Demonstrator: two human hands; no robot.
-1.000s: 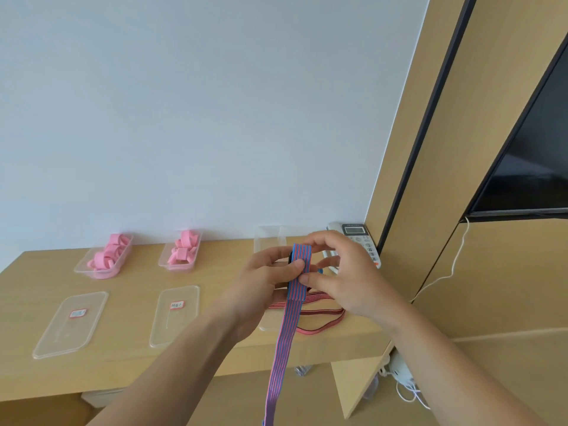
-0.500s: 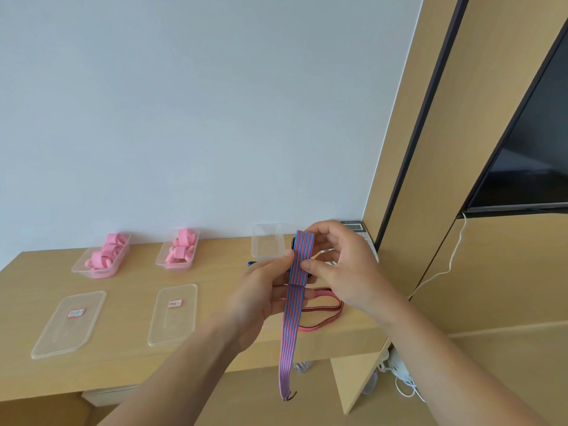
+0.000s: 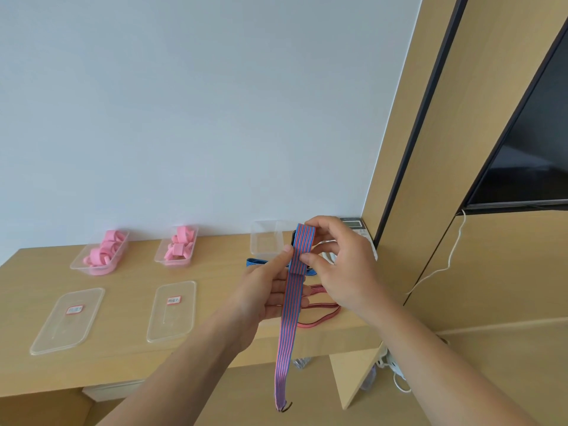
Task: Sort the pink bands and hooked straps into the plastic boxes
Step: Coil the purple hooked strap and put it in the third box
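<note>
Item in hand: striped hooked strap, long flat elastic webbing in blue and pink lines, held in the air over the front edge of the pale wooden surface. Its upper end is folded into a short flat roll. Its tail hangs straight down past the edge, with a small dark metal hook at the bottom. Right hand: thumb and forefinger pinch the roll, one below and one above. Left hand: the thumb presses the strap against the fingers lying behind it. Likely destination: empty clear rectangular plastic box, at the back, just behind the hands. Also on the surface are a far-left clear plastic box and a second clear plastic box, both holding pink bands. Nearer the front lie two flat clear lids with red-edged labels. A blue strap lies behind the left hand, and a red strap lies looped under the right. Hazards, as judged: the elastic roll may spring open if either pinch slackens. The dangling hook may snag the surface edge or the loose red strap as the tail is drawn up. The light empty box may slide when the roll is pushed in. A loose roll may unwind inside and spill over the rim.
</note>
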